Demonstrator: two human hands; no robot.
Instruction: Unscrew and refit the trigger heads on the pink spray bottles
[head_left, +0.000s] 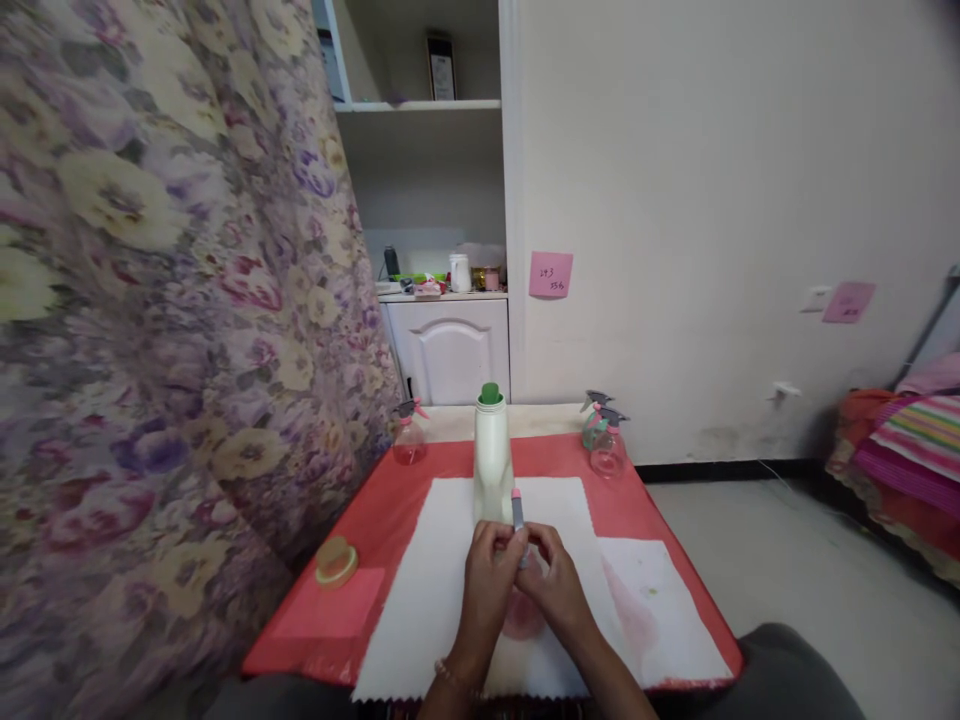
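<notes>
Close together in front of me, my left hand [489, 568] and my right hand [553, 578] are both closed around the top of a spray bottle. Its grey spray head [517, 512], with a pink tip, sticks up between the fingers and points away from me. Below the hands shows the clear, pinkish body of the spray bottle [523, 618], over a white cloth [420, 600]. Fingers hide the bottle's neck and collar. Just beyond the hands stands a tall pale-green jug [491, 450] with a green piece [490, 393] in its mouth.
The red-covered table [360, 520] holds a spray bottle [409, 440] at back left and two more [609, 450] at back right. A yellowish cap [336, 562] lies at left. A stained white sheet [675, 610] lies at right. A floral curtain [187, 350] hangs along the left.
</notes>
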